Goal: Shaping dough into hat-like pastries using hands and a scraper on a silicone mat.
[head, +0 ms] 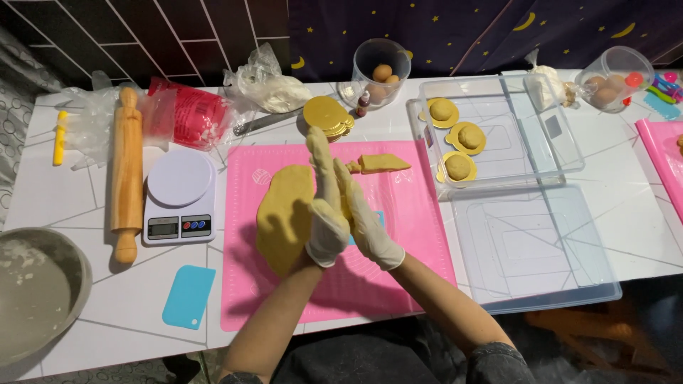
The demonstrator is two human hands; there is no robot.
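My left hand (324,210) and my right hand (370,220), both in thin whitish gloves, are pressed palm to palm above a pink silicone mat (405,235). A sliver of yellow dough (346,206) shows between the palms; most of it is hidden. A large flat slab of yellow dough (283,217) lies on the mat just left of my hands. A cut strip of the same dough (380,163) lies on the mat beyond my fingertips.
To the left are a white kitchen scale (179,199), a wooden rolling pin (126,178), a blue scraper (188,296) and a metal bowl (35,299). At the right, a clear tray (498,178) holds three dough balls on gold discs, with a clear lid (533,256) nearer me. A stack of gold discs (327,116) and plastic cups (380,67) stand behind.
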